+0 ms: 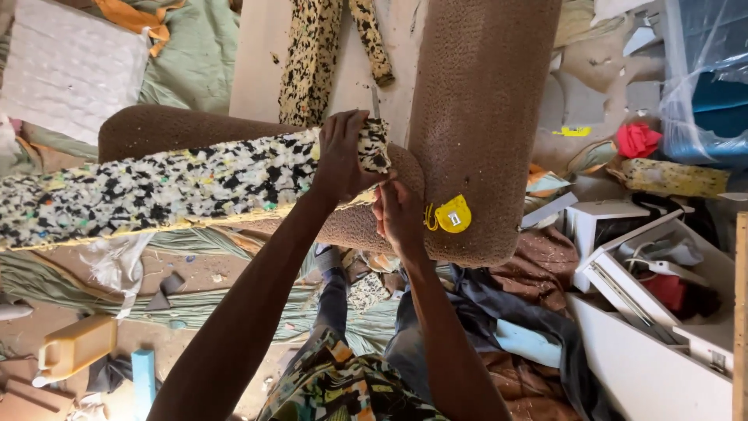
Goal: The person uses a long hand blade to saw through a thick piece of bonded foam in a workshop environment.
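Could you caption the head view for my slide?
Left hand presses speckled foam slab on brown upholstered frame; right hand beside yellow tape measure.

Soft daylight fills the scene, bright and warm but not harsh; it is strongest above the brown upholstered arm (475, 117), where the pale board (261, 54) is nearly washed out; right of that arm, the clear plastic sheet (705, 86) carries white glare streaks; below the arm the floor sits in dimmer, even shade, and the person's forearms read dark with little detail; shadows are soft-edged throughout; focus is sharp on the arm's nubby fabric and the yellow tape measure (453, 214) against it; corners far from the arm look slightly stretched and softer.
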